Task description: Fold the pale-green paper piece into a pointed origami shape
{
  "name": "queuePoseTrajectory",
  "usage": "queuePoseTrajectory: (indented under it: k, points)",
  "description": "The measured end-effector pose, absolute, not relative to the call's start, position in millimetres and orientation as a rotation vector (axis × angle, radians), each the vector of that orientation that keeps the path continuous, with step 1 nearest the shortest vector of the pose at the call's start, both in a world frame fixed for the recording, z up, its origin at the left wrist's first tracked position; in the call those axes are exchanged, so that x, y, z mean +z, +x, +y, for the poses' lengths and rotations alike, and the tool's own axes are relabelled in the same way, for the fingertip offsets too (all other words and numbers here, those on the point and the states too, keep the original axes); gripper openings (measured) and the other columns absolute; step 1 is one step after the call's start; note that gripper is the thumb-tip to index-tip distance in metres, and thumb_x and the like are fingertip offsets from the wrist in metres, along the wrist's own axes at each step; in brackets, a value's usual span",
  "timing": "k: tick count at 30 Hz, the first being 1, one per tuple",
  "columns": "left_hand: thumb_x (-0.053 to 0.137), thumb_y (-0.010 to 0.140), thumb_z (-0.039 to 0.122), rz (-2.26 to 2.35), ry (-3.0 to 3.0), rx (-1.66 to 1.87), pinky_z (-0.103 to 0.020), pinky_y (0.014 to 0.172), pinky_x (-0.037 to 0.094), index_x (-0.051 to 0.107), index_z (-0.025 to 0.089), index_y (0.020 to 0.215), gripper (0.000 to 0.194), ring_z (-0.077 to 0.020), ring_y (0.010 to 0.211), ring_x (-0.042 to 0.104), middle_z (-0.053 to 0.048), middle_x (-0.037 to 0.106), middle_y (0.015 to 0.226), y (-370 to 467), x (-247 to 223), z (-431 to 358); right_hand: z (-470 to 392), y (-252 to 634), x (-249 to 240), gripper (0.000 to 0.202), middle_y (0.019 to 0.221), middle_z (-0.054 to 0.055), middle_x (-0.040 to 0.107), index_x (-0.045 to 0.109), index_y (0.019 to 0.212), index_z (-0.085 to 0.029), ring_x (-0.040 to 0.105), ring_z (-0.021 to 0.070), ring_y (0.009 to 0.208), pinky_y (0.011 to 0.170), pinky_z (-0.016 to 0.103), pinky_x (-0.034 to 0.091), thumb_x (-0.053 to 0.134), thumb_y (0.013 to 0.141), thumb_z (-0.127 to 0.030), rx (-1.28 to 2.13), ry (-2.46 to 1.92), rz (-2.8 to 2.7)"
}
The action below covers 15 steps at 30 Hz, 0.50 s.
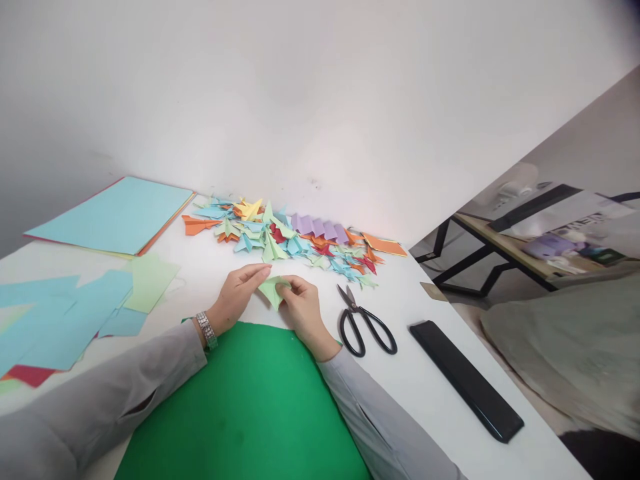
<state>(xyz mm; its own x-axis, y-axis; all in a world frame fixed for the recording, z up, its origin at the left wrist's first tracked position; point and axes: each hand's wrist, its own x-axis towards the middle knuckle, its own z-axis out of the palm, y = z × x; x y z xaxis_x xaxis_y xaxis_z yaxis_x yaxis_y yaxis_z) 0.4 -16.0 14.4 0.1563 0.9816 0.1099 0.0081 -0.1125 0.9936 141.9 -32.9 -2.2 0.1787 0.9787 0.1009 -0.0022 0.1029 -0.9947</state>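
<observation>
A piece of folded light green paper (273, 293) is held up between my two hands, just above the far edge of a green sheet or mat (245, 407). My right hand (304, 308) pinches its right side between thumb and fingers. At its upper left corner, my left hand (236, 295) has its fingers pressed together on the paper; the fingertips partly hide each other. Beyond my hands lies a pile of folded paper planes (273, 250) in several colours, with a purple pleated paper strip (320, 228) among them.
Black-handled scissors (353, 321) and a long black object (465, 380) lie on the white table (400, 407) at right. Large coloured sheets (115, 213) and loose cut paper pieces (95, 320) are at left. Orange paper (384, 245) rests by the wall. Another table (505, 250) stands beyond.
</observation>
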Motion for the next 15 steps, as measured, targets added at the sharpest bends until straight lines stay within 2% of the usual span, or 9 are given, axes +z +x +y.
queuePoseTrajectory:
  k: [2, 4, 6, 9, 12, 15]
  points:
    - [0.072, 0.067, 0.034, 1.052, 1.367, 1.149, -0.038, 0.085, 0.054, 0.071, 0.014, 0.101, 0.039, -0.0263, 0.102, 0.065, -0.012, 0.071, 0.11, 2, 11, -15, -33, 142, -2, 0.008, 0.059, -0.002, 0.065, 0.068, 0.068, -0.02, 0.048, 0.0114, 0.046, 0.046, 0.025, 0.04, 0.064, 0.064, -0.026, 0.971, -1.197, -1.079]
    - [0.075, 0.062, 0.027, 1.047, 1.392, 1.131, -0.036, 0.077, 0.056, 0.071, 0.014, 0.097, 0.038, -0.0246, 0.093, 0.067, -0.01, 0.073, 0.101, 3, 6, -14, -34, 142, -2, 0.011, 0.06, -0.002, 0.065, 0.07, 0.072, -0.02, 0.048, 0.0109, 0.044, 0.044, 0.025, 0.041, 0.063, 0.065, -0.025, 0.956, -1.201, -1.082]
    - [0.071, 0.064, 0.027, 0.998, 1.413, 1.135, -0.035, 0.071, 0.058, 0.071, 0.015, 0.093, 0.032, -0.0219, 0.083, 0.068, -0.008, 0.074, 0.092, 4, 3, -13, -34, 142, -2, 0.014, 0.061, -0.002, 0.066, 0.071, 0.075, -0.02, 0.049, 0.0105, 0.043, 0.044, 0.025, 0.041, 0.061, 0.064, -0.023, 0.957, -1.183, -1.117]
    - [0.066, 0.068, 0.027, 0.977, 1.421, 1.164, -0.034, 0.064, 0.058, 0.072, 0.014, 0.088, 0.025, -0.0203, 0.074, 0.068, -0.007, 0.074, 0.084, 4, 3, -14, -35, 141, -2, 0.016, 0.074, 0.0, 0.067, 0.07, 0.076, -0.021, 0.052, 0.0103, 0.048, 0.046, 0.024, 0.043, 0.061, 0.063, -0.021, 0.96, -1.112, -1.147]
    - [0.065, 0.067, 0.024, 1.001, 1.454, 1.21, -0.033, 0.064, 0.058, 0.073, 0.015, 0.084, 0.021, -0.0198, 0.073, 0.068, -0.006, 0.074, 0.082, 3, 3, -13, -34, 140, -2, 0.023, 0.082, 0.0, 0.067, 0.066, 0.084, -0.022, 0.053, 0.0105, 0.052, 0.045, 0.023, 0.043, 0.065, 0.06, -0.021, 0.987, -1.089, -1.083]
    - [0.064, 0.067, 0.022, 0.981, 1.509, 1.279, -0.031, 0.069, 0.057, 0.074, 0.017, 0.078, 0.016, -0.0187, 0.076, 0.067, -0.005, 0.074, 0.085, 3, 1, -13, -32, 141, -4, 0.026, 0.075, -0.002, 0.066, 0.065, 0.084, -0.021, 0.053, 0.011, 0.051, 0.045, 0.023, 0.042, 0.067, 0.057, -0.021, 1.029, -1.105, -1.06]
